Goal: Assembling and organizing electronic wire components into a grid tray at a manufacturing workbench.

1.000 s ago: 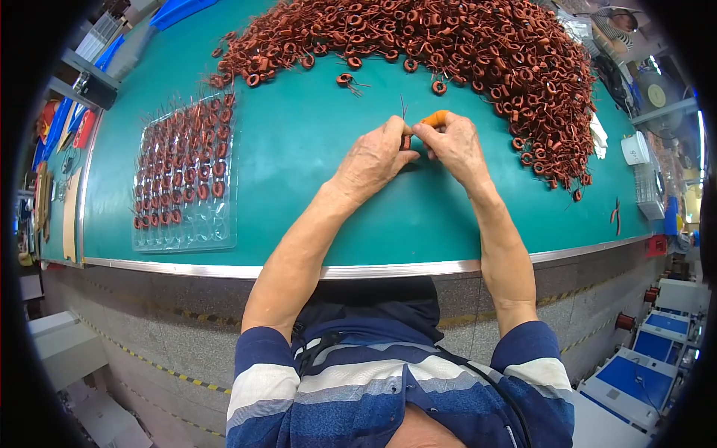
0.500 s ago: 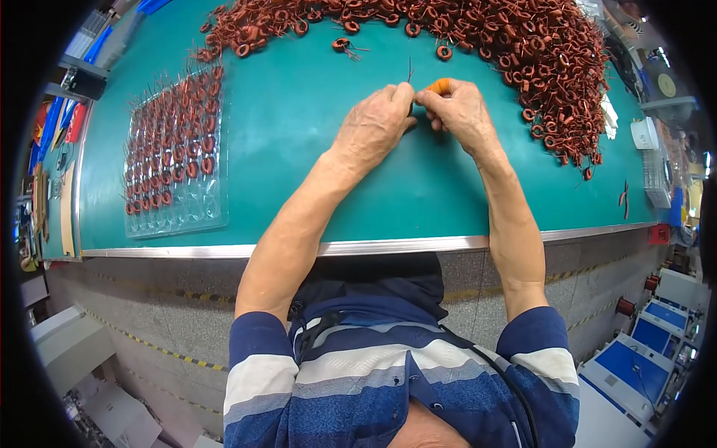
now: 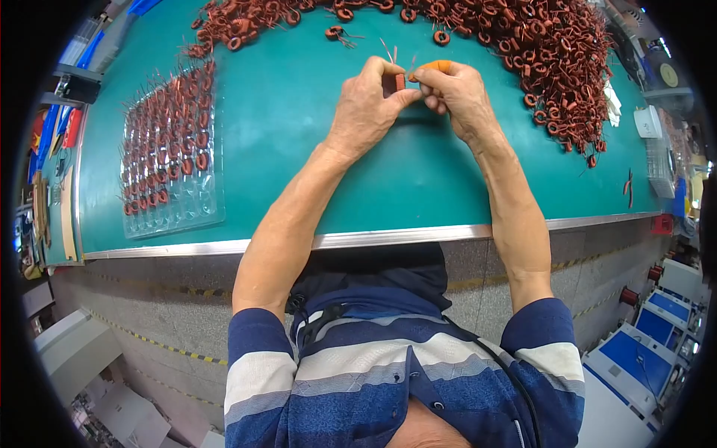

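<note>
My left hand (image 3: 366,104) and my right hand (image 3: 457,93) meet over the green table mat (image 3: 299,134). Between their fingertips sits a small reddish-brown wound coil ring (image 3: 399,81) with thin wire leads sticking up. The left thumb and forefinger pinch the ring. An orange finger cot (image 3: 435,67) covers a fingertip of the right hand, which also touches the ring. A large heap of the same coil rings (image 3: 553,52) curves along the far edge and right side of the mat.
A clear plastic tray (image 3: 170,153) with rows of coil rings lies at the left of the mat. Small red pliers (image 3: 629,185) lie at the right. The table's metal edge (image 3: 358,239) runs in front. Blue-and-white boxes (image 3: 635,358) stand at the lower right.
The view has tilted, so the hands and heap sit higher in the picture. Both hands stay together on the coil ring, its leads now pointing up between the fingers.
</note>
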The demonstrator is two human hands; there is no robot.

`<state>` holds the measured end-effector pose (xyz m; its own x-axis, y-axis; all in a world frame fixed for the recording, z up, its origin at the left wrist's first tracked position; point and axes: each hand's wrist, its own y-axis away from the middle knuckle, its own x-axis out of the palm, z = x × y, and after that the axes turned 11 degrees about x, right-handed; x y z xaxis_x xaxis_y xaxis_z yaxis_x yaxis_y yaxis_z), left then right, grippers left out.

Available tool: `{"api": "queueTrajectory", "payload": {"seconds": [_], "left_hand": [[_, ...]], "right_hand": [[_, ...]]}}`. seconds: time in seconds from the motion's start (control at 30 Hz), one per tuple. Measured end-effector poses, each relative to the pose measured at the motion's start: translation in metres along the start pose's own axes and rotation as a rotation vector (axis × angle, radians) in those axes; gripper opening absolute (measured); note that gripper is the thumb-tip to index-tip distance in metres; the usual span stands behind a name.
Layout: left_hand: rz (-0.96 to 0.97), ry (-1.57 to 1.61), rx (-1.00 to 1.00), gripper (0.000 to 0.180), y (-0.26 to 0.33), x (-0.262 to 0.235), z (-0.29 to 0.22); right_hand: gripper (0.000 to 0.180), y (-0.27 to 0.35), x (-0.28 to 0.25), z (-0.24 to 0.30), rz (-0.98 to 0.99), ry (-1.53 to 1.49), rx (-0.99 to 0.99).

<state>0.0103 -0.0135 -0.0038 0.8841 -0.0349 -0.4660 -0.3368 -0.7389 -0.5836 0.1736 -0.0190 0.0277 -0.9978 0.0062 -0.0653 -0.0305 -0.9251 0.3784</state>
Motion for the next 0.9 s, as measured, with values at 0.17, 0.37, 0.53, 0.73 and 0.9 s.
{"api": "queueTrajectory", "payload": {"seconds": [0.17, 0.37, 0.53, 0.73, 0.9], "left_hand": [[-0.016, 0.832, -0.322, 0.024, -0.006, -0.008, -0.012], [-0.027, 0.853, -0.316, 0.033, -0.005, -0.008, -0.006], [0.047, 0.88, -0.344, 0.032, -0.007, -0.01, -0.008], [-0.053, 0.96, -0.413, 0.021, -0.006, -0.009, -0.004], [-0.008, 0.923, -0.432, 0.017, -0.006, -0.009, -0.004]], "right_hand": [[0.018, 0.003, -0.009, 0.003, 0.111, -0.159, -0.018], [0.043, 0.0, -0.006, 0.0, 0.046, -0.023, -0.126], [0.042, -0.001, 0.0, -0.003, 0.168, -0.198, -0.204], [0.031, 0.003, 0.008, -0.004, 0.026, -0.07, -0.335], [0.03, -0.002, 0.009, -0.005, 0.041, -0.288, -0.229]]}}
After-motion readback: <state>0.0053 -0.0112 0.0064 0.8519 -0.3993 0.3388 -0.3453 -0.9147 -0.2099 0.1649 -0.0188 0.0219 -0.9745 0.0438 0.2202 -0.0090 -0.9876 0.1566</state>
